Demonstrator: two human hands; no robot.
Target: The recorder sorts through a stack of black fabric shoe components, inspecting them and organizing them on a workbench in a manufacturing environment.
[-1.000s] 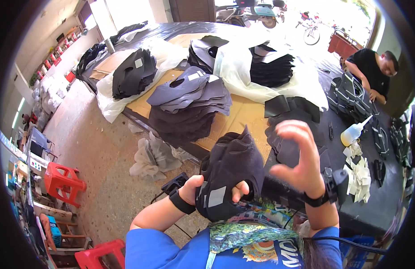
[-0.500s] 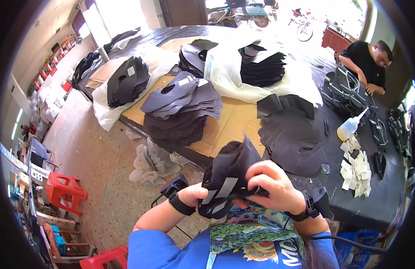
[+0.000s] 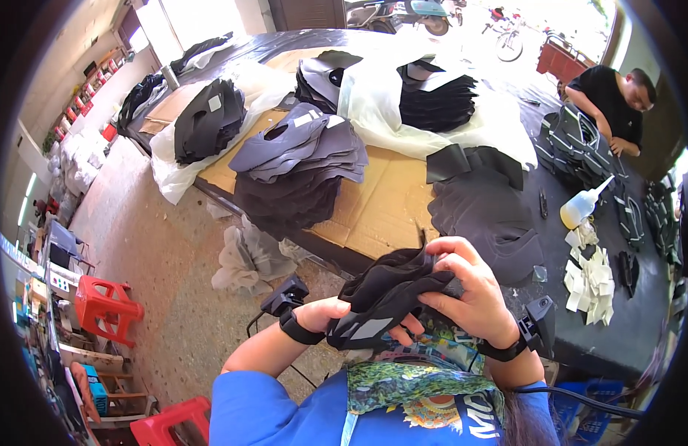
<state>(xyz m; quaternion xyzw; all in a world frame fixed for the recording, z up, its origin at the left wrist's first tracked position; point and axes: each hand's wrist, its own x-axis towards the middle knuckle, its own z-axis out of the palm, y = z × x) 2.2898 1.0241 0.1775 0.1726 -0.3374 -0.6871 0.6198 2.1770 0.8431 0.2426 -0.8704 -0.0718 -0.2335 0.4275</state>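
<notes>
Above the front edge of the table I hold a folded bundle of black fabric pieces (image 3: 381, 293) with a pale rectangular patch on its near side. My left hand (image 3: 319, 316) grips it from the left, thumb on top, its fingertips coming out underneath. On the right end, my right hand (image 3: 470, 293) is closed on the edges of the pieces between thumb and fingers. Just beyond my right hand lies a spread pile of dark grey cut pieces (image 3: 481, 215). A taller stack of similar pieces (image 3: 299, 160), with pale patches on top, rests on brown cardboard (image 3: 385, 197).
More stacks of pieces stand on white plastic sheeting (image 3: 370, 111) farther back. To the right are a squeeze bottle (image 3: 580, 208), a heap of pale labels (image 3: 591, 286) and a black cutter (image 3: 542, 202). A person (image 3: 608, 104) works at the far right. Red stools (image 3: 110, 308) stand on the floor.
The bundle has been tipped lower and flatter, and one of its two pale patches no longer shows. My right hand has moved slightly right and down; my left still grips the bundle.
</notes>
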